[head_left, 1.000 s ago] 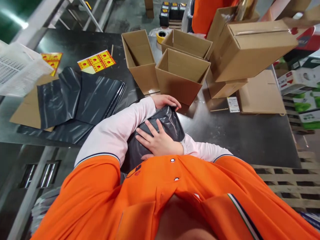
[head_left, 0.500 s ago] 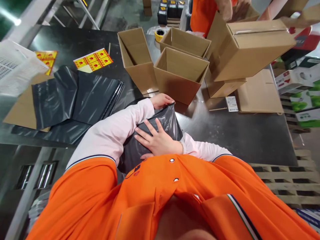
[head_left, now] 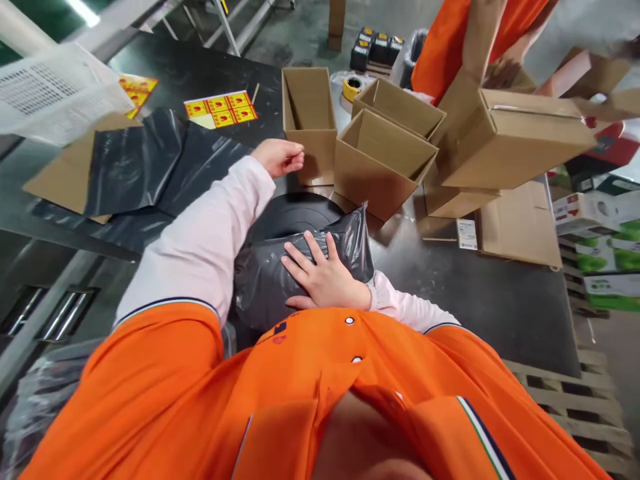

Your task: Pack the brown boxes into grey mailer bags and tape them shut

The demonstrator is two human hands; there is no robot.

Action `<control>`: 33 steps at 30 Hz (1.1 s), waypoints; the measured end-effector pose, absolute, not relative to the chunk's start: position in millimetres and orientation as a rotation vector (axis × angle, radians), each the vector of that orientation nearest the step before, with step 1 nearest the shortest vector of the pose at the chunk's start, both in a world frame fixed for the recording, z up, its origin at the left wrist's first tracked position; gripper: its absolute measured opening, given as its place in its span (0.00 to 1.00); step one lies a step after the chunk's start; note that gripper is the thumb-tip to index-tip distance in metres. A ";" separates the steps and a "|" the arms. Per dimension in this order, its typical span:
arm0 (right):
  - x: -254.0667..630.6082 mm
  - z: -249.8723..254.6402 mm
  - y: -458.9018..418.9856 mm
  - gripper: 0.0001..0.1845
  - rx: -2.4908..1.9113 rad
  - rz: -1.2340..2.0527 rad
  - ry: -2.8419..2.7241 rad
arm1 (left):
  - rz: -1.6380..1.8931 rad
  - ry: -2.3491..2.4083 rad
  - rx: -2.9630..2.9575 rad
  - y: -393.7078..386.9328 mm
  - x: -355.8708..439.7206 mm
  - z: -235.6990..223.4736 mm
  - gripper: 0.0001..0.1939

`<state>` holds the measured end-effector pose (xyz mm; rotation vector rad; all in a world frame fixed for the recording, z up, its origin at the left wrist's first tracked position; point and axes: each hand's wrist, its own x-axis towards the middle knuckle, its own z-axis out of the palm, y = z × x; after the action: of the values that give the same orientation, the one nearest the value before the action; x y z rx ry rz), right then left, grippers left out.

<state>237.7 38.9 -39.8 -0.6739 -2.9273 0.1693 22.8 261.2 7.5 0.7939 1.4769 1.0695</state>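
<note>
My right hand (head_left: 323, 277) lies flat with spread fingers on a filled dark grey plastic mailer bag (head_left: 265, 280), pressing it against my body at the table's near edge. My left hand (head_left: 278, 156) is lifted off the bag and reaches forward over the table, fingers loosely curled with nothing visible in them. It hovers just left of a tall open cardboard box (head_left: 309, 123). A second open box (head_left: 383, 163) stands right behind the bag.
A stack of flat grey mailer bags (head_left: 150, 160) lies at the left on cardboard. Yellow sticker sheets (head_left: 221, 109) lie beyond it. More boxes (head_left: 510, 137) crowd the back right, where another person in orange (head_left: 465, 33) handles one. A tape roll (head_left: 353, 87) sits behind.
My left hand has let go of the bag's far end and moved up and forward toward the tall open box. My right hand stays pressed on the bag.
</note>
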 end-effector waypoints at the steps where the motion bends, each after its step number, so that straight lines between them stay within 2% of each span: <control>1: 236.9 -38.7 38.8 0.46 -0.679 0.170 -2.935 | 1.035 1.496 0.789 255.8 15.9 11.9 0.12; 5: 233.4 -33.0 37.3 0.47 -0.718 0.183 -2.964 | 0.748 1.421 0.848 229.5 34.7 7.0 0.07; 8: 233.2 -28.8 35.8 0.48 -0.749 0.201 -2.990 | 0.470 1.262 0.967 218.6 77.7 -4.7 0.14; 11: 234.4 -25.4 35.9 0.48 -0.753 0.200 -3.011 | 0.276 1.213 1.147 211.4 114.5 -9.3 0.13; 15: 235.5 -24.7 38.1 0.48 -0.740 0.202 -3.010 | 0.455 1.464 1.843 185.3 137.1 -6.6 0.04; 19: 234.3 -26.6 38.9 0.48 -0.718 0.270 -3.008 | 0.485 1.444 2.385 150.6 138.9 -5.4 0.13; 23: 232.9 -27.0 37.6 0.47 -0.732 0.287 -3.015 | 0.512 1.370 2.265 140.4 133.9 -1.3 0.10; 28: 232.2 -27.1 37.0 0.46 -0.740 0.300 -3.014 | 0.486 1.430 2.083 145.5 131.0 4.3 0.15; 33: 232.2 -27.0 37.4 0.46 -0.713 0.297 -2.996 | 0.543 1.386 1.865 153.0 127.5 6.3 0.06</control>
<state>232.2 37.4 -27.0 -0.7132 -2.9957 0.2970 127.5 153.0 6.3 1.8648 1.3862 0.5428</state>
